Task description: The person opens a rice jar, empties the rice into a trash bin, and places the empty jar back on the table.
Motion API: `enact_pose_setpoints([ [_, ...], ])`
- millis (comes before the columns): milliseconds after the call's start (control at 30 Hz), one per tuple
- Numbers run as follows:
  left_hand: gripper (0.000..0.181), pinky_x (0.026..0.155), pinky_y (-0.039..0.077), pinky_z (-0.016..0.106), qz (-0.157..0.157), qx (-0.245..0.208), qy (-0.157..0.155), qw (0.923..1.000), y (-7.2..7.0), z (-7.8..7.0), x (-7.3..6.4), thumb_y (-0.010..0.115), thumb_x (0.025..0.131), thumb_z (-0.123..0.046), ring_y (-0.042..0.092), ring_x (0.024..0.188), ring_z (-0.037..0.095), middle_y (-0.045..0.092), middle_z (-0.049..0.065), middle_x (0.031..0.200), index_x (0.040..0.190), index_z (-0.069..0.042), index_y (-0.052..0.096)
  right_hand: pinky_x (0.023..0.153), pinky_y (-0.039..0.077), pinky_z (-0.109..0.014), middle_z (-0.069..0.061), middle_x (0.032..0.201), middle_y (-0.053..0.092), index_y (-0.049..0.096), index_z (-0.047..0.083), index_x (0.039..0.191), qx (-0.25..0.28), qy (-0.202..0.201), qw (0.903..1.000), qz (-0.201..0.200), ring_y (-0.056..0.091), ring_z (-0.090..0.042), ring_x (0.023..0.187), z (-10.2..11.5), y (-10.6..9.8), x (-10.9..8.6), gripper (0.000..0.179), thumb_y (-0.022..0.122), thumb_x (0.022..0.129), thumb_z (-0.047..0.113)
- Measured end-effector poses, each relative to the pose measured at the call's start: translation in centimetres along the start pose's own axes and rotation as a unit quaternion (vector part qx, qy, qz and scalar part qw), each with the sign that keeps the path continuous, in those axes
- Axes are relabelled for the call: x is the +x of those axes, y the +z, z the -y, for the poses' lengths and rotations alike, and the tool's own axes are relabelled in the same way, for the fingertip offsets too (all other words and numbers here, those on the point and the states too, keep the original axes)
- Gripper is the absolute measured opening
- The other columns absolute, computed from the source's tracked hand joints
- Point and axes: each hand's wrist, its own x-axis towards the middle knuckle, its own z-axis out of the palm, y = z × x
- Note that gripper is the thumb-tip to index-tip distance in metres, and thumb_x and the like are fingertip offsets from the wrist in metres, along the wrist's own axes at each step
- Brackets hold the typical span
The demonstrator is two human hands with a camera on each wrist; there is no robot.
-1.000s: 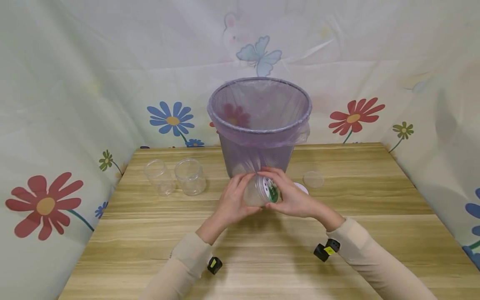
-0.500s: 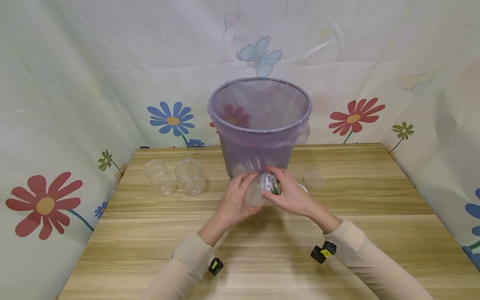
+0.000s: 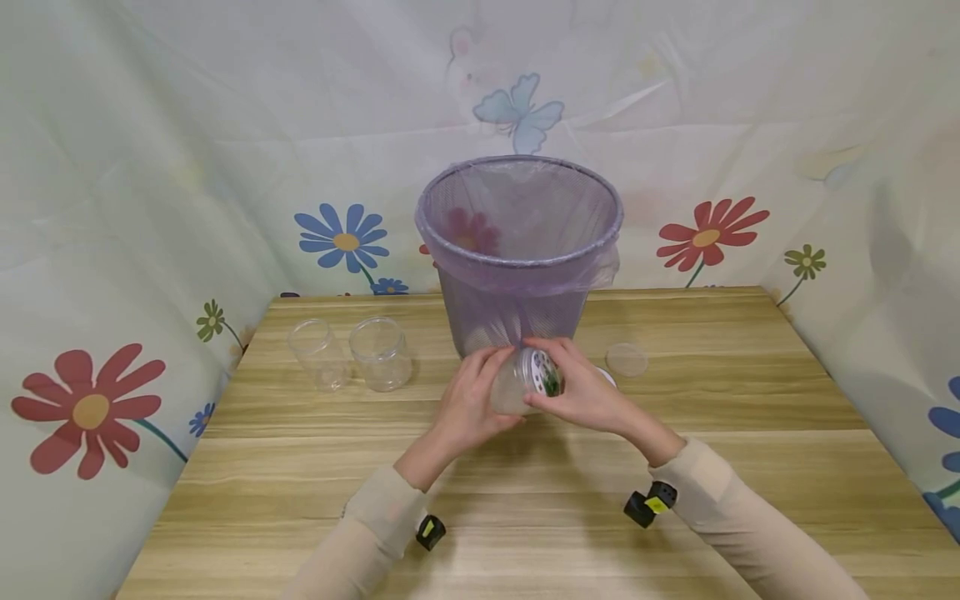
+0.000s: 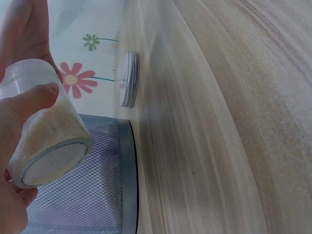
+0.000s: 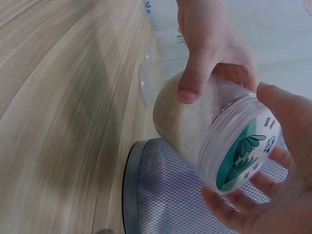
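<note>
My left hand (image 3: 465, 404) grips the body of a clear jar (image 3: 508, 390), thumb on the near side. The jar is tilted on its side above the table, its lid end to the right. Pale, cream-coloured contents show inside the jar (image 4: 53, 126) in the left wrist view. My right hand (image 3: 581, 396) holds the lid (image 5: 248, 151) by its rim, thumb on one side and fingers on the other. A green leaf label covers the lid's face. Whether the lid is loose from the jar cannot be seen.
A mesh bin (image 3: 517, 308) with a purple liner stands right behind the hands. Two clear containers, one narrow (image 3: 318, 354) and one wider (image 3: 381, 354), stand at left. A clear disc (image 3: 627, 359) and a partly hidden silver-rimmed lid (image 4: 129, 80) lie to the right.
My right thumb and fingers have shifted round the lid's rim, and the label sits at a changed angle. The left hand and jar have barely moved, slightly right.
</note>
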Motion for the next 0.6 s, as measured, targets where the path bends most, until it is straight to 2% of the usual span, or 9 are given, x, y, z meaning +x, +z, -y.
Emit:
enact_pose_setpoints([
  [167, 0.095, 0.095, 0.044, 0.038, 0.009, -0.012, 0.002, 0.9999, -0.2, 0.0, 0.1, 0.086, 0.056, -0.034, 0.048, 0.113, 0.024, 0.047, 0.009, 0.126, 0.136, -0.014, 0.040, 0.086, 0.048, -0.042, -0.013, 0.126, 0.044, 0.041, 0.011, 0.136, 0.006, -0.040, 0.9992, -0.001, 0.049, -0.026, 0.110, -0.3, -0.1, -0.1, 0.072, 0.076, 0.074, 0.024],
  [400, 0.095, 0.095, 0.044, 0.037, 0.027, -0.033, 0.002, 0.9991, -0.5, 0.2, 0.2, 0.086, 0.057, -0.033, 0.048, 0.113, 0.022, 0.047, 0.007, 0.126, 0.137, -0.014, 0.039, 0.098, 0.040, -0.045, -0.010, 0.133, 0.040, 0.041, 0.010, 0.135, 0.019, -0.084, 0.9963, 0.007, 0.041, -0.025, 0.122, -0.6, 0.0, -0.2, 0.074, 0.078, 0.072, 0.020],
  [600, 0.094, 0.096, 0.043, 0.040, 0.054, -0.060, -0.009, 0.9967, -1.1, 0.3, 0.3, 0.086, 0.058, -0.033, 0.047, 0.115, 0.024, 0.046, 0.008, 0.128, 0.137, -0.012, 0.039, 0.099, 0.038, -0.047, -0.012, 0.135, 0.039, 0.041, 0.009, 0.135, 0.021, -0.120, 0.9925, 0.007, 0.039, -0.026, 0.124, -0.7, 0.0, -0.1, 0.075, 0.078, 0.070, 0.016],
])
